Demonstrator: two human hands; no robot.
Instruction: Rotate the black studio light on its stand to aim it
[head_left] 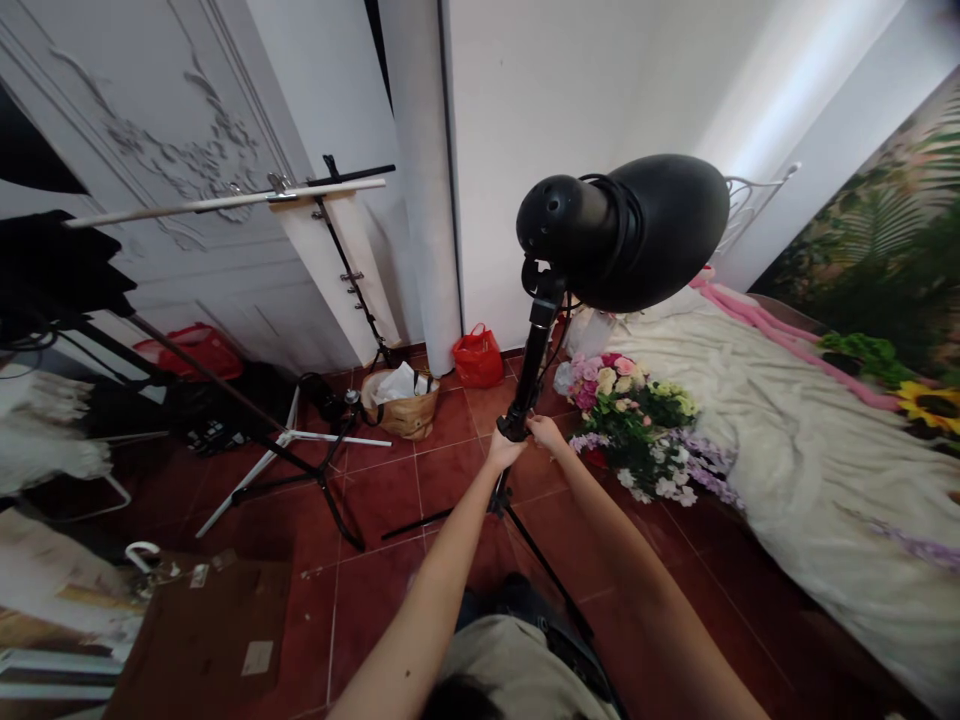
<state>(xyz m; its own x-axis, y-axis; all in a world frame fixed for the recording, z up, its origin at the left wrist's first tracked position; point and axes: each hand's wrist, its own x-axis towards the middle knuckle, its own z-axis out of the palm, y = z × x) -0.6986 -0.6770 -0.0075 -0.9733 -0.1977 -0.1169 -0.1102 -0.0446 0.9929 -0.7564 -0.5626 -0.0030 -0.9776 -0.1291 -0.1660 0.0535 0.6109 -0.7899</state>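
A black light stand (pixel 534 355) rises in the middle of the view, with its legs spread on the floor. On its top sits a black studio lamp (pixel 652 230) with a wide reflector and a cable coiled around its neck. My left hand (pixel 506 448) is wrapped round the stand's pole below a black collar. At the collar's right side, my right hand (pixel 546 432) has its fingers closed against the pole; its fingertips are partly hidden.
Artificial flowers (pixel 626 400) stand right of the stand, beside a bed with a cream cover (pixel 780 430). Left are a tan bag (pixel 405 405), a red bag (pixel 478 358), a white-legged stand (pixel 255 480) and a cardboard box (pixel 210 630).
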